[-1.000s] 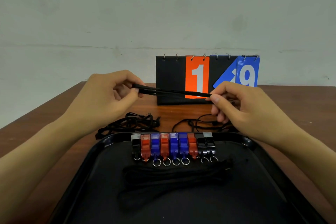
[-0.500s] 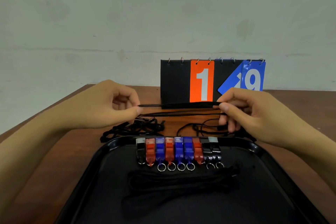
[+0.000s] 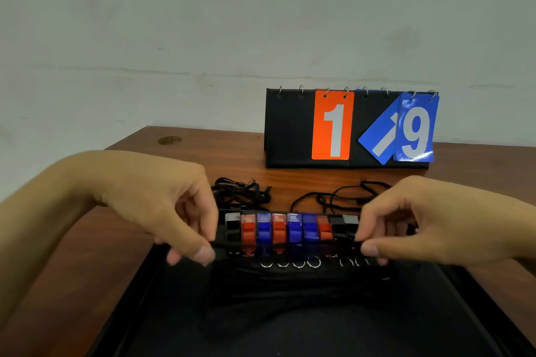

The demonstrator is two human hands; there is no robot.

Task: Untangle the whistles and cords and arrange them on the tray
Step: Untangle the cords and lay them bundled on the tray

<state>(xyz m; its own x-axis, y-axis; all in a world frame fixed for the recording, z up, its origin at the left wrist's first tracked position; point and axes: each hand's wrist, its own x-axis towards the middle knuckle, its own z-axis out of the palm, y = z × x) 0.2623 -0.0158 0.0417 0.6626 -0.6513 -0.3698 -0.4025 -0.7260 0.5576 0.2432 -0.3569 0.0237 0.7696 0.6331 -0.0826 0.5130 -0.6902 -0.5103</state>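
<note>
Head view shows a black tray [image 3: 133, 293] on a brown wooden worktop [image 3: 179, 165], reaching from the centre toward 6 o'clock. Along the far edge of the tray lies a row of whistles [image 3: 293, 230], side by side: black at both ends, red and blue between them, with small metal rings [image 3: 290, 264] at their near ends. Both hands hold one black cord [image 3: 285, 247] stretched straight across the near part of this row. The left hand [image 3: 162, 209], at 9 o'clock, has its grip pinched on the left end of the cord between thumb and fingers. The right hand [image 3: 429, 220], at 3 o'clock, pinches the right end in the same way. Just below the rings, on the tray, lie more black cords [image 3: 290, 284] in a dark bundle; how many I cannot tell. Beyond the tray, toward 12 o'clock, two loose piles of tangled cords [image 3: 240, 193] rest on the worktop. Further back, between 12 and 1 o'clock, stands a black flip scoreboard [image 3: 287, 130] with an orange card "1" and a blue card "9".
</note>
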